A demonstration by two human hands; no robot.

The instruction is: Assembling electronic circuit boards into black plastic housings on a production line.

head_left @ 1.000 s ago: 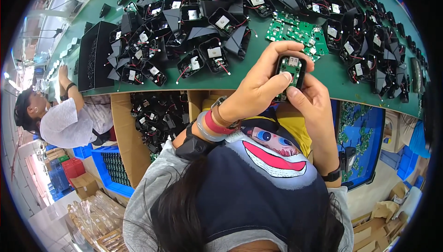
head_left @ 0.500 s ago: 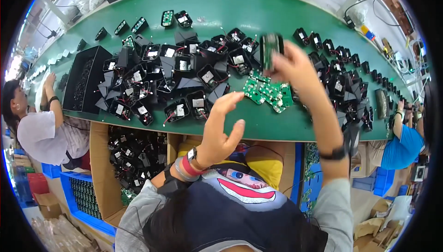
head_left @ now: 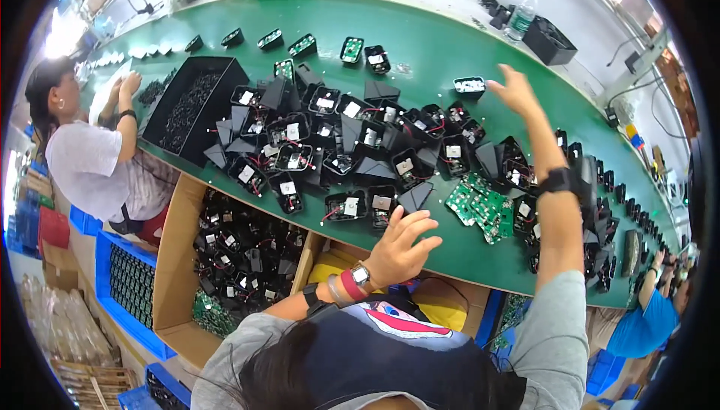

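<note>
My right hand [head_left: 517, 93] reaches over the far part of the green table, fingers apart and empty. Just left of its fingertips stands a small black housing [head_left: 469, 93], its top showing white and green parts. My left hand [head_left: 405, 251] hovers at the table's near edge with fingers spread, holding nothing. The closest thing to it is a black housing with a silver block [head_left: 381, 206]. Green circuit boards [head_left: 484, 206] lie in a loose pile between my two arms. Many open black housings with red wires [head_left: 292, 132] are heaped left of that pile.
A black bin of small dark parts [head_left: 231, 72] stands at the left, near a person in a white shirt [head_left: 90, 151]. Below the table edge sits a cardboard box of housings [head_left: 172, 290]. A plastic bottle [head_left: 523, 16] stands at the back. Another person in blue [head_left: 637, 331] works at far right.
My right hand has moved farther away and let go of the black housing with the green board, which now stands on the table. My left hand's fingers have spread. The view has turned.
</note>
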